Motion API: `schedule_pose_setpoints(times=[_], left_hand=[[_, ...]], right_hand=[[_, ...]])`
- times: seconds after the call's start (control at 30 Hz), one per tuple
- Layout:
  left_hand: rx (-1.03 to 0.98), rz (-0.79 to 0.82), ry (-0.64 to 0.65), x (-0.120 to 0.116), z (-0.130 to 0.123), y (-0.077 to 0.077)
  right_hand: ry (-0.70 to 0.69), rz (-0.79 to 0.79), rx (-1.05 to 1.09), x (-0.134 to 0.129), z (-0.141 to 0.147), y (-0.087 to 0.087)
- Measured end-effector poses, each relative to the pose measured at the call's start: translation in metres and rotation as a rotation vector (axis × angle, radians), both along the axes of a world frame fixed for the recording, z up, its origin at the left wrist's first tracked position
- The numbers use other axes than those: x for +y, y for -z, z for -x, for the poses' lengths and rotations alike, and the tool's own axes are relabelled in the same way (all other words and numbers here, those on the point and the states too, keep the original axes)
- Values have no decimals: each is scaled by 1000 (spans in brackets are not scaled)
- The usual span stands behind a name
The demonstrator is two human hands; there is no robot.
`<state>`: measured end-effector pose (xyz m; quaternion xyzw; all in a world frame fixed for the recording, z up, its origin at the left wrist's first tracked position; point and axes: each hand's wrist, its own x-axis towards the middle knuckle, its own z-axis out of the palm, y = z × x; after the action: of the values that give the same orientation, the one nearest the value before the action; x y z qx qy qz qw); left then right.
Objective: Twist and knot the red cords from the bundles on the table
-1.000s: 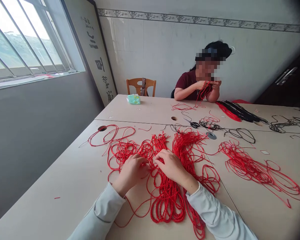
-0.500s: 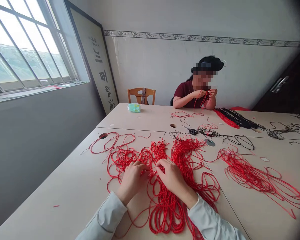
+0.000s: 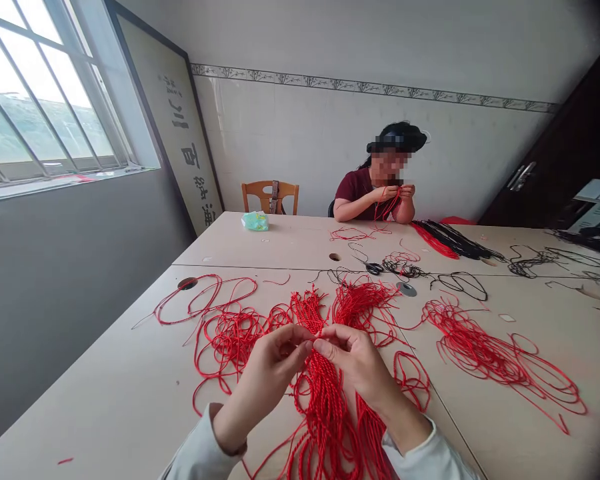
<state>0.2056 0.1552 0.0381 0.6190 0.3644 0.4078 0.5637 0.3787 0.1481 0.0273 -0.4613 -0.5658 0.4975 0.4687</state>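
My left hand (image 3: 275,363) and my right hand (image 3: 357,363) meet fingertip to fingertip above a long bundle of braided red cords (image 3: 325,400). Each hand pinches a thin piece of red cord between thumb and forefinger; the fingers partly hide it. The bundle runs under both hands toward the near edge of the view. To its right lies a second red bundle (image 3: 355,301), with its frayed ends pointing away. Loose red cord (image 3: 235,337) lies in tangled loops left of my left hand.
Across the table (image 3: 120,400) a person in a dark red shirt (image 3: 360,187) holds red cord. Scissors (image 3: 374,268), black cords (image 3: 463,240), a separate red coil (image 3: 485,347) and a green packet (image 3: 255,221) lie around. A wooden chair (image 3: 293,193) stands behind.
My hands have come together and now pinch red cord between the fingertips. The whole view has shifted slightly to the right.
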Motion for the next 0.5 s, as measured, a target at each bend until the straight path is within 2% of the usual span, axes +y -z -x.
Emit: schedule_pose_setpoints(times=[0.13,0.27,0.37,0.5], left_hand=[[62,42,-2,6,15,1],[87,149,-33,17,57,-9],[165,131,-249,21,88,-21],[483,-6,-492,27,110,-24]], right_hand=[[113,-30,-12,3,-7,-3],[218,-84,-27,5,-19,-9],[294,-118,-23,7,-28,-11],[372,-163,-19,8,-37,-10]])
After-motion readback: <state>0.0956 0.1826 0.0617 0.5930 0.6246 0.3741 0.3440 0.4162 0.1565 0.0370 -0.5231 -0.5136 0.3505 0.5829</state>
